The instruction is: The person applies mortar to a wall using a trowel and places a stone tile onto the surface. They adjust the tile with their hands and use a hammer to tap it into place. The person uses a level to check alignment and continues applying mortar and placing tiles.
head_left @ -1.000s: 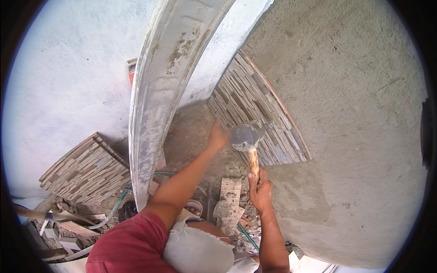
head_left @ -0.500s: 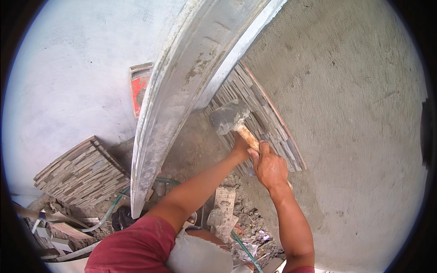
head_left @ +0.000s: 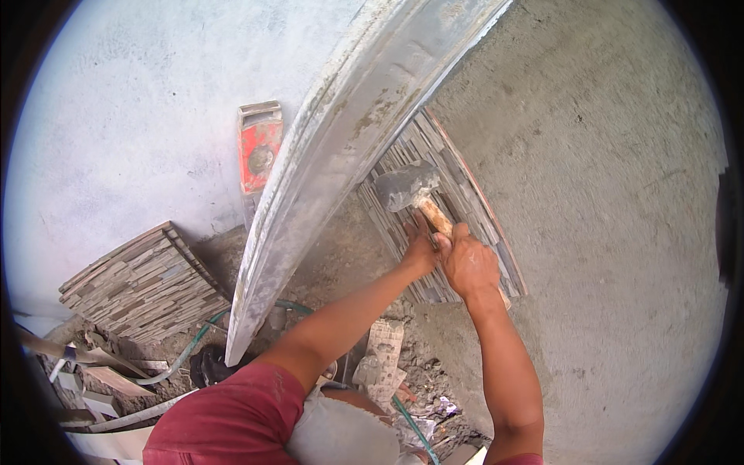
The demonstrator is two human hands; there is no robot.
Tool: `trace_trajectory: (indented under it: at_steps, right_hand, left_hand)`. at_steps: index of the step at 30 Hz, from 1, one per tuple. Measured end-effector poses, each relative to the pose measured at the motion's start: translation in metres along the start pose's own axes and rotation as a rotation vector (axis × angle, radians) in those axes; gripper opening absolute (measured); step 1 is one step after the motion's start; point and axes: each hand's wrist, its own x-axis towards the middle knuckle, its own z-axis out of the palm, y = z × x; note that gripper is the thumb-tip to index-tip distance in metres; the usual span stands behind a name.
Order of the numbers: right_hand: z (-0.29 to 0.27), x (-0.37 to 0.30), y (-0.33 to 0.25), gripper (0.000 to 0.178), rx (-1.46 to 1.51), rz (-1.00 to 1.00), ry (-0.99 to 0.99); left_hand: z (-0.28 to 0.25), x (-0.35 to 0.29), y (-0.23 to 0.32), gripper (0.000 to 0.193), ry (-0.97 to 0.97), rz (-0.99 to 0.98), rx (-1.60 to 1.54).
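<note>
A mallet with a dark, mortar-smeared head [head_left: 404, 187] and a pale wooden handle is in my right hand [head_left: 473, 264], whose fingers wrap round the handle. The head hangs over, or rests against, a tile panel [head_left: 467, 191] patterned like thin stacked stone strips, set against the rough grey wall. I cannot tell whether head and panel touch. My left hand [head_left: 421, 249] lies on the panel just below the mallet head, fingers stretched out. Part of that hand is hidden behind the mallet handle and right hand.
A long grey post [head_left: 333, 163] slants between the white wall [head_left: 147, 116] and grey wall [head_left: 604, 232]. Behind it stands a red spirit level [head_left: 253, 139]. More strip-patterned tiles [head_left: 147, 287] lean at left. A green hose [head_left: 188, 355], patterned cardboard [head_left: 386, 353] and rubble lie low down.
The view has shifted slightly, uncovering more of the spirit level. The mallet head sits a little higher, and my left fingers now show more clearly on the panel.
</note>
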Motion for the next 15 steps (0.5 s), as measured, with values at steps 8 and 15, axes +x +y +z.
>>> trace_trajectory:
  at_steps: [8, 15]
  right_hand:
    - [0.007, 0.005, -0.006, 0.045, -0.073, -0.115, 0.016]
    - [-0.004, 0.011, -0.007, 0.045, -0.043, -0.311, -0.109]
  left_hand:
    - [-0.005, 0.021, -0.019, 0.087, -0.288, 0.019, 0.055]
    - [0.004, 0.001, -0.007, 0.056, 0.092, 0.343, 0.003]
